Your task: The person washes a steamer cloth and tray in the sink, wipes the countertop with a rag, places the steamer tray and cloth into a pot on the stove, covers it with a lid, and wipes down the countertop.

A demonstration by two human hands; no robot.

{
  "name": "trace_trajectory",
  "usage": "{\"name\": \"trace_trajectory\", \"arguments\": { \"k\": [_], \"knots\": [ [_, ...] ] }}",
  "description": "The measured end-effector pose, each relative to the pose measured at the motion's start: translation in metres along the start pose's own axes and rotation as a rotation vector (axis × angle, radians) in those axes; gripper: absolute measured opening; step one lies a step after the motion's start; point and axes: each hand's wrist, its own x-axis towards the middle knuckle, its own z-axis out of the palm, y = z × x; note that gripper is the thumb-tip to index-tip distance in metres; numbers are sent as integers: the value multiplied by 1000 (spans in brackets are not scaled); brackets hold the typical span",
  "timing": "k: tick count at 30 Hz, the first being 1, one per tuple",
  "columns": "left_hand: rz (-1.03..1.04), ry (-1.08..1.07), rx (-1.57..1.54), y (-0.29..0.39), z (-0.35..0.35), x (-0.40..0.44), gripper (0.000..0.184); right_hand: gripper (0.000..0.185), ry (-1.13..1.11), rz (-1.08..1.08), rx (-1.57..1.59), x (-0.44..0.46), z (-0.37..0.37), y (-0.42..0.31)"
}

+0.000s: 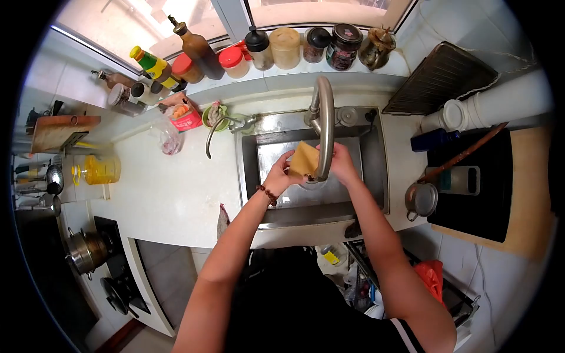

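Note:
Over the sink (pixel 384 170), a tan, square-cornered piece (pixel 303 160) is tilted between my two hands. It could be a cloth or a sponge; I cannot tell which. My left hand (pixel 281 176), with a brown bead bracelet (pixel 268 195) at the wrist, grips its left and lower side. My right hand (pixel 342 163) is closed at its upper right edge, its fingertips partly hidden behind the curved metal faucet (pixel 325 112). The faucet's spout comes down right beside the piece. Below the hands, the sink bottom looks wet and shiny.
Bottles and jars (pixel 285 48) line the window ledge. A small side tap (pixel 220 126), a green bowl (pixel 213 116) and a red packet (pixel 184 115) are left of the sink. On the right are a small metal pot (pixel 421 200) and a dark rack (pixel 441 79).

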Motion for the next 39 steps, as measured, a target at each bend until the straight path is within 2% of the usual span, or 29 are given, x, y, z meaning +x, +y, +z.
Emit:
{"name": "trace_trajectory", "arguments": {
  "k": [2,3,5,6,7,8,9,10,12,13,15,19,21,27,37,39],
  "knots": [
    [-316,76,-557,19,5,-2,76,21,40,-22,-14,-6,11,-7],
    [-317,79,-558,19,5,-2,76,21,87,-44,-28,-8,16,-10],
    [-200,84,-526,17,6,-4,59,20,51,-51,-72,-6,13,-8],
    [-202,86,-527,14,5,-1,59,19,18,-60,-115,-6,10,-7],
    [-236,152,-514,8,3,2,51,19,17,-55,-113,-4,3,-6],
    [-269,217,-500,3,2,5,43,22,-104,-46,-115,0,-6,-7],
    [-270,215,-499,-3,0,6,43,26,-225,-40,-117,6,-14,-10],
    [-235,205,-498,-7,-1,6,37,26,-223,-41,-118,11,-19,-19],
    [-214,198,-432,-6,-3,5,33,40,68,-112,-527,24,-29,-34],
    [-214,197,-430,-11,-4,8,33,40,70,-112,-526,32,-34,-32],
    [-128,143,-257,-17,-4,12,31,52,342,-394,-1174,44,-42,-24],
    [-63,113,-180,-10,0,15,32,47,236,-263,-1115,56,-45,-22],
    [-56,94,-187,-4,1,14,33,43,111,-117,-1045,58,-45,-28],
    [-11,48,-155,-5,6,18,33,41,147,-177,-999,49,-46,-24],
    [-45,31,-177,-8,14,16,33,41,136,-128,-954,45,-48,-9],
    [-71,11,-193,-9,15,15,32,47,148,-191,-952,42,-48,-9]
  ]
}}
